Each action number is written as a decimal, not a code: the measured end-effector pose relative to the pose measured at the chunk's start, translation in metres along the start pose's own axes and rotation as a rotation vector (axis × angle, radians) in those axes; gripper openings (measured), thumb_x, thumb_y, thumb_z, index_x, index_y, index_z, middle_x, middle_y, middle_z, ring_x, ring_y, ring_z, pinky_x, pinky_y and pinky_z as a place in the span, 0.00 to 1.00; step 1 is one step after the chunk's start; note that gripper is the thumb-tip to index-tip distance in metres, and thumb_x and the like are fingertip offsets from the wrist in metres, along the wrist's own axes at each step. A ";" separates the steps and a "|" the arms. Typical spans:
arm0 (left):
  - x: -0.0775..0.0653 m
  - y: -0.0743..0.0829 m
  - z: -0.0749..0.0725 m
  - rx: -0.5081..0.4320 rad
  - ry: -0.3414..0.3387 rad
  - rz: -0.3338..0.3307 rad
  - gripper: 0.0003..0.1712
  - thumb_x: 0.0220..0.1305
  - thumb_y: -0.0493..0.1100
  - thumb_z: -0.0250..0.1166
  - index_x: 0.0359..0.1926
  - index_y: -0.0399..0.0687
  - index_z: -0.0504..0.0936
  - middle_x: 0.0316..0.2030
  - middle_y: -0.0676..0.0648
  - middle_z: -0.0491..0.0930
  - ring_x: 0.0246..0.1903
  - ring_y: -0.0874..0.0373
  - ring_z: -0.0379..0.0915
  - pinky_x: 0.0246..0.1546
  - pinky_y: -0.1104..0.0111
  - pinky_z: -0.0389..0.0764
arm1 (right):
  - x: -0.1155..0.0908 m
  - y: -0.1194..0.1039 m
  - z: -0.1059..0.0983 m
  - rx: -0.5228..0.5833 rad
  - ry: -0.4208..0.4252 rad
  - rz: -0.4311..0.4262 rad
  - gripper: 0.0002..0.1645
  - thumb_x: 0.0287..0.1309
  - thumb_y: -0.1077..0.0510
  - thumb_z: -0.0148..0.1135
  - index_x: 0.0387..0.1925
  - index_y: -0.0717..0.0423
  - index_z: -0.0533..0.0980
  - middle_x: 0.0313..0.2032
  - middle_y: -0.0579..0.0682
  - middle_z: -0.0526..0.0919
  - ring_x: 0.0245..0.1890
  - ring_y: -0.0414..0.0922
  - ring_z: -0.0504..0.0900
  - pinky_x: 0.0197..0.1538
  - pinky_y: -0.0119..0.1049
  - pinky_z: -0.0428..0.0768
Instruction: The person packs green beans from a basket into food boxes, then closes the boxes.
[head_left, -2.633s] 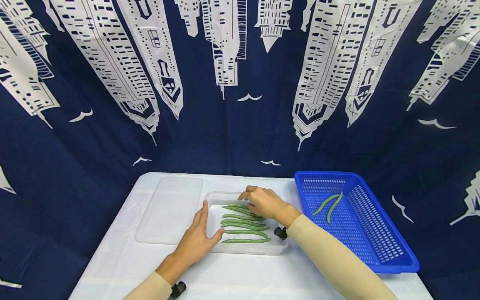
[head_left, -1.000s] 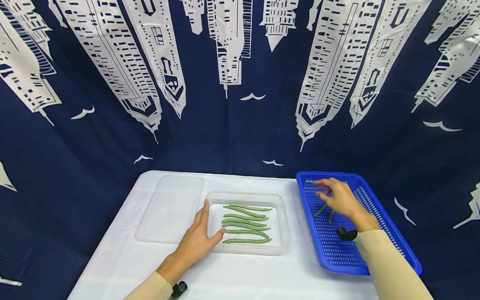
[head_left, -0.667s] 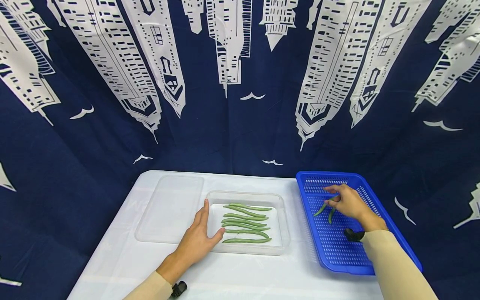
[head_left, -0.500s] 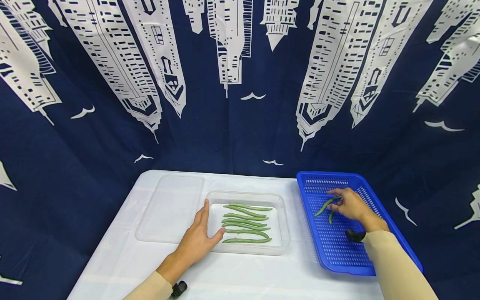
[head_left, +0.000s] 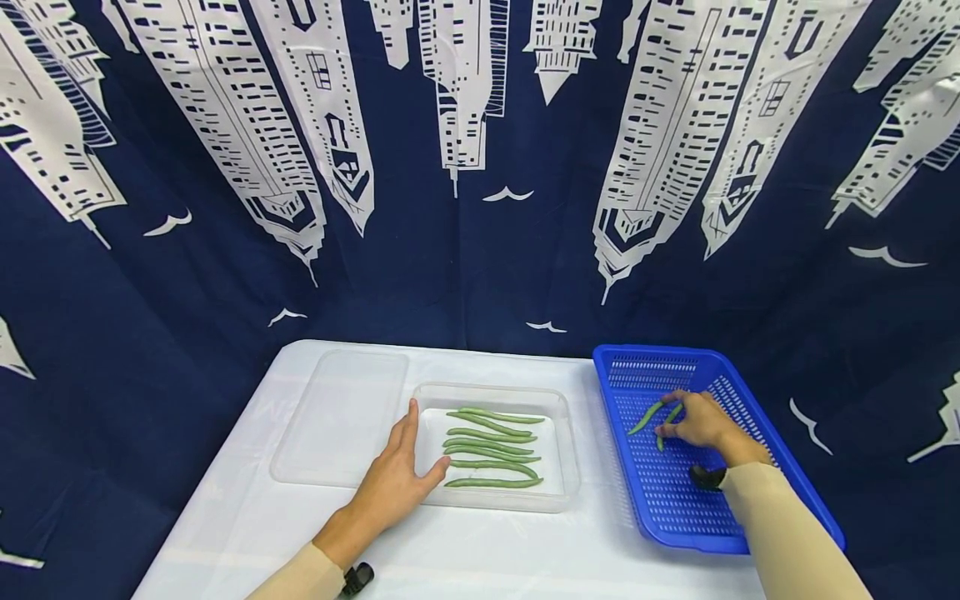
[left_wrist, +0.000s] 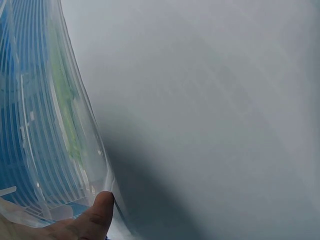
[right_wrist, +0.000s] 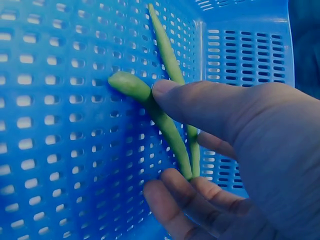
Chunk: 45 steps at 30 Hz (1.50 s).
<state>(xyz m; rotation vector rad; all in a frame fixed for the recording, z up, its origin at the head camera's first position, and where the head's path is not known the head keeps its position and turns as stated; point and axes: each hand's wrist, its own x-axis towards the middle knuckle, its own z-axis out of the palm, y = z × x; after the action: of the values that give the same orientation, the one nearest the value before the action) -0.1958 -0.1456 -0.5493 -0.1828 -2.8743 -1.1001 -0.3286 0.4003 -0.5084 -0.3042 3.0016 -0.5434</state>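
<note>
My left hand [head_left: 399, 467] rests with fingers extended along the left end of a clear plastic container [head_left: 498, 502]; in the left wrist view a fingertip [left_wrist: 103, 202] touches its rim. Several green beans [head_left: 491, 452] lie in a row in that container. Over in the blue basket [head_left: 712, 533], my right hand [head_left: 697, 421] reaches down around a green bean [right_wrist: 167, 132]. The thumb tip lies against this bean near its thick end, while the fingers curve near its other end, a wide gap between. A second bean [right_wrist: 169, 60] lies beside it, partly behind the thumb.
A clear flat lid [head_left: 341, 417] lies on the white table [head_left: 480, 550] left of the container. The basket stands at the table's right side, with raised, perforated walls. A dark blue cloth with a city print [head_left: 405, 275] hangs behind the table.
My right hand went from the container across to the basket, then down to the beans there, shifting from the left bean toward the right one. The left hand stays put.
</note>
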 end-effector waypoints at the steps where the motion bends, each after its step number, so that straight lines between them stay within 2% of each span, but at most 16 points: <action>1: 0.000 0.000 0.000 0.001 0.002 0.002 0.65 0.82 0.65 0.71 0.98 0.48 0.40 0.91 0.33 0.60 0.80 0.26 0.75 0.77 0.33 0.81 | 0.001 0.001 0.000 0.003 -0.007 0.012 0.44 0.59 0.51 0.90 0.67 0.74 0.82 0.42 0.68 0.91 0.58 0.78 0.81 0.66 0.80 0.78; 3: 0.000 0.000 0.000 0.000 0.002 0.002 0.65 0.82 0.64 0.71 0.98 0.49 0.40 0.91 0.32 0.60 0.80 0.25 0.75 0.77 0.33 0.81 | 0.005 0.010 0.004 0.011 -0.011 0.021 0.45 0.59 0.49 0.91 0.66 0.74 0.81 0.42 0.68 0.91 0.53 0.74 0.84 0.63 0.76 0.81; 5: 0.000 0.000 0.000 0.000 0.002 0.002 0.65 0.82 0.64 0.71 0.98 0.48 0.40 0.91 0.32 0.60 0.80 0.25 0.75 0.77 0.33 0.81 | 0.012 0.026 0.013 0.014 0.021 0.021 0.45 0.55 0.47 0.93 0.63 0.73 0.83 0.42 0.66 0.92 0.47 0.66 0.86 0.57 0.68 0.84; 9: 0.000 0.000 -0.001 -0.002 0.000 0.005 0.64 0.82 0.64 0.71 0.98 0.47 0.41 0.91 0.32 0.60 0.80 0.26 0.75 0.77 0.33 0.81 | 0.026 0.059 0.030 0.024 0.061 -0.007 0.44 0.51 0.41 0.95 0.56 0.70 0.87 0.43 0.64 0.94 0.44 0.61 0.88 0.53 0.59 0.85; 11: -0.001 0.001 -0.001 -0.004 0.002 0.008 0.64 0.82 0.63 0.71 0.98 0.47 0.41 0.91 0.32 0.61 0.80 0.26 0.75 0.77 0.33 0.81 | 0.029 0.064 0.035 0.018 0.075 0.003 0.43 0.49 0.41 0.95 0.54 0.69 0.89 0.45 0.65 0.94 0.46 0.62 0.89 0.54 0.59 0.86; 14: -0.001 0.001 -0.001 -0.007 0.004 0.008 0.64 0.82 0.63 0.71 0.98 0.47 0.41 0.91 0.32 0.61 0.81 0.26 0.74 0.77 0.33 0.81 | 0.025 0.056 0.032 0.031 0.052 0.019 0.42 0.51 0.43 0.94 0.55 0.71 0.87 0.46 0.67 0.94 0.46 0.64 0.88 0.55 0.61 0.85; 19: -0.001 0.000 0.000 -0.008 0.003 -0.001 0.64 0.83 0.63 0.71 0.98 0.47 0.40 0.91 0.33 0.59 0.82 0.26 0.72 0.79 0.33 0.79 | 0.007 0.013 0.009 0.074 -0.007 0.069 0.37 0.58 0.48 0.91 0.57 0.72 0.85 0.46 0.70 0.90 0.45 0.63 0.86 0.53 0.62 0.84; 20: -0.001 0.000 0.000 -0.006 0.003 -0.002 0.64 0.83 0.63 0.71 0.98 0.47 0.40 0.91 0.33 0.59 0.83 0.26 0.72 0.79 0.33 0.79 | 0.006 0.009 0.006 0.083 -0.026 0.075 0.36 0.60 0.49 0.90 0.57 0.71 0.85 0.46 0.71 0.89 0.46 0.64 0.87 0.55 0.65 0.84; 24: 0.000 0.000 0.000 -0.008 0.003 -0.002 0.65 0.82 0.63 0.71 0.98 0.47 0.40 0.91 0.32 0.60 0.83 0.27 0.72 0.80 0.33 0.78 | 0.018 0.034 0.019 0.074 -0.004 0.069 0.29 0.55 0.47 0.91 0.49 0.61 0.89 0.42 0.62 0.92 0.43 0.57 0.89 0.49 0.53 0.85; 27: 0.000 0.000 0.000 -0.007 0.005 0.004 0.65 0.82 0.63 0.71 0.98 0.47 0.41 0.91 0.32 0.60 0.82 0.26 0.72 0.79 0.33 0.79 | 0.027 0.057 0.029 0.097 0.002 0.049 0.26 0.52 0.49 0.92 0.46 0.59 0.91 0.39 0.57 0.91 0.39 0.53 0.87 0.43 0.46 0.82; 29: 0.000 0.000 0.001 -0.007 0.005 0.003 0.65 0.82 0.63 0.71 0.98 0.47 0.40 0.91 0.32 0.60 0.82 0.27 0.73 0.79 0.33 0.79 | 0.026 0.056 0.028 0.113 -0.014 0.061 0.24 0.54 0.53 0.90 0.48 0.62 0.91 0.39 0.59 0.90 0.38 0.53 0.87 0.43 0.47 0.84; 34: 0.000 0.001 0.001 -0.007 -0.005 -0.010 0.66 0.82 0.64 0.71 0.98 0.49 0.38 0.92 0.34 0.58 0.83 0.28 0.72 0.80 0.34 0.78 | 0.022 0.051 0.025 0.152 -0.007 0.091 0.20 0.53 0.60 0.87 0.47 0.63 0.91 0.38 0.56 0.92 0.34 0.43 0.89 0.39 0.36 0.86; 35: 0.000 0.001 0.000 -0.008 -0.005 -0.011 0.66 0.82 0.64 0.71 0.98 0.49 0.38 0.92 0.34 0.58 0.83 0.28 0.72 0.80 0.34 0.78 | 0.022 0.049 0.024 0.152 0.002 0.088 0.20 0.51 0.61 0.86 0.46 0.63 0.90 0.37 0.56 0.92 0.33 0.43 0.89 0.38 0.35 0.85; 39: 0.000 0.001 0.000 -0.005 0.002 -0.005 0.65 0.82 0.64 0.71 0.98 0.48 0.40 0.91 0.33 0.59 0.82 0.26 0.73 0.79 0.33 0.79 | 0.021 0.045 0.022 0.138 0.013 0.078 0.20 0.51 0.62 0.84 0.47 0.63 0.89 0.40 0.62 0.93 0.39 0.52 0.88 0.43 0.44 0.85; 41: 0.000 0.001 -0.001 -0.007 0.007 0.005 0.65 0.82 0.65 0.71 0.98 0.47 0.41 0.91 0.32 0.60 0.81 0.25 0.74 0.78 0.33 0.80 | 0.024 0.052 0.025 0.121 0.012 0.067 0.19 0.52 0.61 0.84 0.46 0.61 0.89 0.42 0.63 0.92 0.42 0.55 0.88 0.45 0.48 0.85; 45: -0.001 0.001 0.000 -0.007 -0.003 -0.003 0.65 0.82 0.65 0.70 0.98 0.48 0.39 0.92 0.33 0.59 0.83 0.27 0.72 0.79 0.33 0.79 | 0.032 0.075 0.037 0.092 0.019 0.051 0.17 0.50 0.57 0.87 0.43 0.52 0.91 0.41 0.58 0.92 0.42 0.54 0.88 0.44 0.44 0.83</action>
<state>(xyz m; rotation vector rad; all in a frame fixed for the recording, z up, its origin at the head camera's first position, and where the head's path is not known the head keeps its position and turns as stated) -0.1950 -0.1452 -0.5484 -0.1812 -2.8751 -1.1110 -0.3696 0.4504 -0.5706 -0.2175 2.9820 -0.6801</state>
